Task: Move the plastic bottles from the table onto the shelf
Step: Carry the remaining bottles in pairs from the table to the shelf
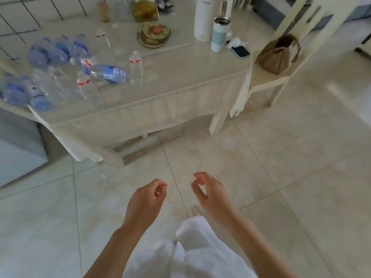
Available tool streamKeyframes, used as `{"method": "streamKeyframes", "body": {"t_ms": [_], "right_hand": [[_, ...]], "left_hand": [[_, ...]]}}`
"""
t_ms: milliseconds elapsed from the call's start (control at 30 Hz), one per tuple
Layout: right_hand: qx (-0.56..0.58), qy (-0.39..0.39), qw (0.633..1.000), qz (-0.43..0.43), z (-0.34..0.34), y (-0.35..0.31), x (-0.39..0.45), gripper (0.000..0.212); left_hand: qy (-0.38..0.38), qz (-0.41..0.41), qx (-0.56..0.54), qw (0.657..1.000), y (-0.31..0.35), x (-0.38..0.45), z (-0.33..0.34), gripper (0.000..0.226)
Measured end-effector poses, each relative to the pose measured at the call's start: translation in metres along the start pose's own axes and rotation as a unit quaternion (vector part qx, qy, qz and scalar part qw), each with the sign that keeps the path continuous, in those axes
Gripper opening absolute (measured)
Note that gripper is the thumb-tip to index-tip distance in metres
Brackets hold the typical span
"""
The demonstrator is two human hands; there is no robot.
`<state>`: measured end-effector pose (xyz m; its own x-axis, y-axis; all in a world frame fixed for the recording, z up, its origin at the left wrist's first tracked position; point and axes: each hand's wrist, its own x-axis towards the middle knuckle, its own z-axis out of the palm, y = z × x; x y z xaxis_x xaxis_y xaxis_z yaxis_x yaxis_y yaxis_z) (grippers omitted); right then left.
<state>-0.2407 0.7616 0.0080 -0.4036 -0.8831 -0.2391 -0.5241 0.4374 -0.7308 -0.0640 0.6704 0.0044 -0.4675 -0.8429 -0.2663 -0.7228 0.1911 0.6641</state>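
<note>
We see the left hand [145, 199] and right hand [208, 194] over the tiled floor [281, 177], each grip loosely curled and empty. The plastic bottles [80, 75] sit clustered at the tabletop's [180, 77] left end, most upright, one blue-labelled bottle [107, 73] lying flat, apparently empty. A brown bag [278, 55] rests on the chair [267, 79].
</note>
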Motion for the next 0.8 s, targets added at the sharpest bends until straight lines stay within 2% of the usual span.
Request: {"method": "streamKeyframes", "body": {"t_ms": [233, 400, 567, 800], "right_hand": [[-0.025, -0.087, 0.993, -0.079, -0.040, -0.024, 0.104, 0.032], [-0.041, -0.108, 0.986, -0.119, -0.041, -0.052, 0.180, 0.033], [-0.039, -0.114, 0.982, -0.148, -0.021, -0.092, 0.266, 0.030], [-0.041, -0.106, 0.981, -0.159, 0.009, -0.157, 0.363, 0.030]], "left_hand": [[0.067, -0.088, -0.028, 0.993, 0.023, 0.062, -0.018, 0.007], [0.105, -0.142, -0.058, 0.983, 0.017, 0.098, -0.035, 0.008], [0.163, -0.155, -0.064, 0.972, -0.008, 0.160, -0.070, 0.008], [0.201, -0.138, -0.055, 0.968, -0.037, 0.260, -0.146, 0.007]]}}
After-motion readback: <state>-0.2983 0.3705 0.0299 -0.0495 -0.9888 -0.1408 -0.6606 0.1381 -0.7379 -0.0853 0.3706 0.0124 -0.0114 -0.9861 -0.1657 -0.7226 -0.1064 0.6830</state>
